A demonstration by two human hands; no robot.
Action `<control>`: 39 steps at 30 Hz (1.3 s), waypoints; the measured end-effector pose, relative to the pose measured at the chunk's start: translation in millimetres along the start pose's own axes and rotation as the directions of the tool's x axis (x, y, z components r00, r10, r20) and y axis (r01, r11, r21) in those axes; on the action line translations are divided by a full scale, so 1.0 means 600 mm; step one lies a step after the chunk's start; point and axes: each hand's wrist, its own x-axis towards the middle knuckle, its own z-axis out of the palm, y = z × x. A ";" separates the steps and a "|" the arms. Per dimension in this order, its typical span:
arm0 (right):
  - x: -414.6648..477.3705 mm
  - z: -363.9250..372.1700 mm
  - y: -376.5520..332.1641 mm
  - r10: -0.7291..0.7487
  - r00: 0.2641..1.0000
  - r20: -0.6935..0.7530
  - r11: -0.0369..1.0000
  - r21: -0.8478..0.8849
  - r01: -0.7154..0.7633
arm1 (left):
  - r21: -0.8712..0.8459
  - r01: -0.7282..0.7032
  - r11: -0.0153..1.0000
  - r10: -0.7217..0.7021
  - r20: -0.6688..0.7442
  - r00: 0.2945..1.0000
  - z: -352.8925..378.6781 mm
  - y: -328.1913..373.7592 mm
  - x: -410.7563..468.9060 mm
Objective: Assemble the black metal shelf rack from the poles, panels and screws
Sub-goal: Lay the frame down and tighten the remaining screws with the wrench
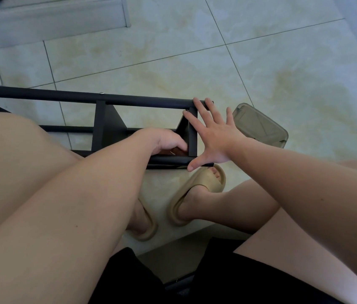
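The black metal rack lies on its side on the tiled floor, and its long top pole (63,96) runs from the left edge to the middle. Two panels stand across it, one (99,126) on the left and an end panel (192,139) on the right. My right hand (212,137) is spread flat against that end: its fingertips touch the top pole's tip and the thumb reaches the lower pole (168,160). My left hand (164,141) reaches inside the frame beside the end panel, fingers curled downward. Whatever those fingers hold is hidden.
I sit with bare knees on both sides and my feet in tan sandals (197,194) just below the rack. An olive plastic box lid (258,126) lies right of the rack's end. A grey step (52,18) crosses the top left.
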 end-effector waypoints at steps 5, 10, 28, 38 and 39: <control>-0.001 -0.003 -0.002 0.003 1.000 0.007 1.000 -0.004 -0.003 | 0.105 -0.011 0.994 0.019 -0.082 0.996 0.000 -0.001 0.007; -0.001 -0.002 -0.001 0.003 1.000 0.005 1.000 -0.005 -0.003 | 0.033 0.004 0.999 -0.005 0.007 1.000 -0.003 0.001 0.001; -0.002 -0.003 -0.002 0.004 1.000 0.007 1.000 0.004 -0.004 | 0.028 -0.014 0.999 0.014 0.021 1.000 -0.003 0.001 0.000; -0.001 0.001 -0.001 0.001 1.000 0.002 1.000 0.012 -0.001 | 0.022 0.024 0.999 -0.025 0.017 1.000 -0.002 -0.001 0.004; -0.001 0.001 -0.001 0.002 1.000 0.001 1.000 0.011 -0.002 | 0.017 0.038 0.999 -0.039 0.040 0.998 -0.003 -0.001 0.003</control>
